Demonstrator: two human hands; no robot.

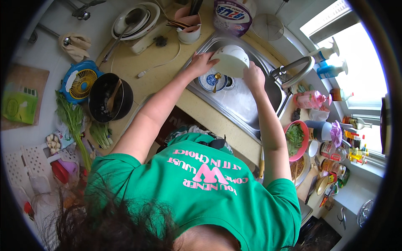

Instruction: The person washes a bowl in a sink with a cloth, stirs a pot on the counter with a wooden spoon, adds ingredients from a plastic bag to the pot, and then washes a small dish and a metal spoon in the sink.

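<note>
Over the steel sink (241,106) a white bowl (230,61) is held tilted between both hands. My left hand (202,64) grips its left rim, the thumb on the near side. On the opposite side, my right hand (253,77) is closed on the rim. Below the bowl, a blue-and-white patterned dish (204,82) rests in the sink with a gold-coloured spoon (216,82) lying across it. Beside that dish sits a small round vessel (230,84), partly hidden by the bowl.
A curved faucet (298,72) stands at the sink's right. Leafy greens fill a pink bowl (296,141) near my right forearm. Left on the counter are a dark pot (110,97) with a wooden spoon, a blue fan (80,81) and stacked bowls (136,20). A detergent bag (234,15) stands behind the sink.
</note>
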